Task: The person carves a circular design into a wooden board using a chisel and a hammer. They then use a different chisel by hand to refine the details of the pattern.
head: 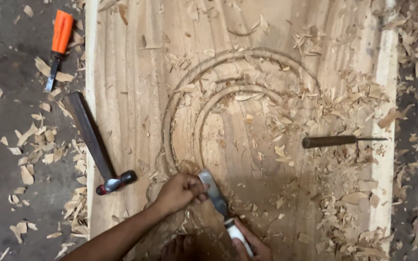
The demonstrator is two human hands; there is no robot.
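A wide wooden slab (136, 96) lies flat, with two concentric ring grooves (204, 79) carved into it. My left hand (179, 192) grips the steel blade of a chisel (215, 192) near its tip, at the lower edge of the rings. My right hand (251, 245) holds the chisel's pale handle at the bottom of the view. The blade points up and left into the carved groove. Toes show at the bottom edge below my left hand.
A hammer (95, 145) with a dark wooden handle lies along the slab's left edge. An orange-handled chisel (58, 46) rests on the grey floor at upper left. A dark-handled pointed tool (337, 140) lies on the slab's right side. Wood shavings (354, 96) cover slab and floor.
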